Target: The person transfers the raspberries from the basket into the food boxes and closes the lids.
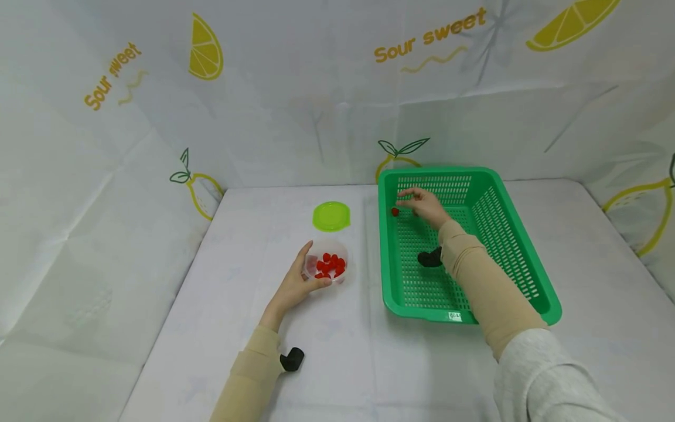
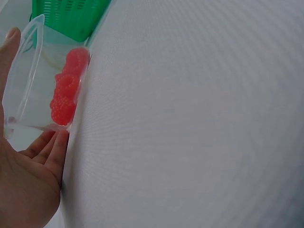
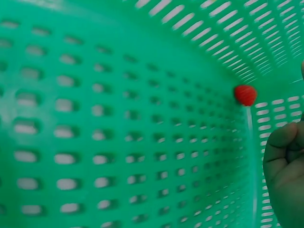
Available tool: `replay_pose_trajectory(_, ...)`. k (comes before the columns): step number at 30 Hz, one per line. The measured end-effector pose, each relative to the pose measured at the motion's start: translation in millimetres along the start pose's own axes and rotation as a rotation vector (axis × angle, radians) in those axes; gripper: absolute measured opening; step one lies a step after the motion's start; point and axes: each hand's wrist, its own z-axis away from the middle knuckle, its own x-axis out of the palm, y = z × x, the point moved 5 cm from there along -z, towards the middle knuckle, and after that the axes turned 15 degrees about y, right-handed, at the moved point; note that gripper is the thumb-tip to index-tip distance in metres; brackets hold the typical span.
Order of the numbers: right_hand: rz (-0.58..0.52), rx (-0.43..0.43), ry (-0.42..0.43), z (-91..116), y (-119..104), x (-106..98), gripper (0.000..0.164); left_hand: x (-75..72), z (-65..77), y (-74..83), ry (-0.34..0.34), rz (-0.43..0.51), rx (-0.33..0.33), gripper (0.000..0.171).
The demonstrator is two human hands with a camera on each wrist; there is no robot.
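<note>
My left hand (image 1: pixel 295 285) grips a clear plastic tub (image 1: pixel 326 247) that stands on the table, thumb and fingers on opposite sides. Several red raspberries (image 1: pixel 334 265) lie inside it, seen through the wall in the left wrist view as a cluster (image 2: pixel 66 90) at the bottom. Over the green basket (image 1: pixel 387 264) reaches my right hand (image 1: pixel 426 206), its fingers loosely extended and holding nothing visible. A single raspberry (image 1: pixel 395 211) lies by the basket's left wall, just off the fingertips. In the right wrist view that raspberry (image 3: pixel 245 95) sits in the corner, apart from the hand (image 3: pixel 287 175).
Behind the tub, a lime-green lid (image 1: pixel 331 217) lies flat on the white-covered table (image 1: pixel 211 328). The basket's slotted walls rise around the right hand. A white sheet (image 1: pixel 295 105) with lemon prints hangs at the back.
</note>
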Motion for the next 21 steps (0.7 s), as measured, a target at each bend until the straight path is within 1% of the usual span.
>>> replay_pose_trajectory(4, 0.078, 0.013, -0.013, -2, 10, 3, 0.044, -0.5, -0.2, -0.2, 0.003, -0.005, -0.004, 0.097)
replay_pose_trajectory(8, 0.143, 0.006, -0.032, -2, 15, 5, 0.046, -0.5, -0.4, -0.4, 0.003, -0.009, -0.003, 0.097)
replay_pose_trajectory(17, 0.178, -0.001, -0.046, -2, 19, 12, 0.046, -0.5, -1.7, -1.6, 0.013, -0.003, -0.004, 0.096)
replay_pose_trajectory(21, 0.235, -0.013, -0.052, 0, 21, 15, 0.046, -0.5, -0.7, -2.8, 0.008, -0.001, -0.006, 0.095)
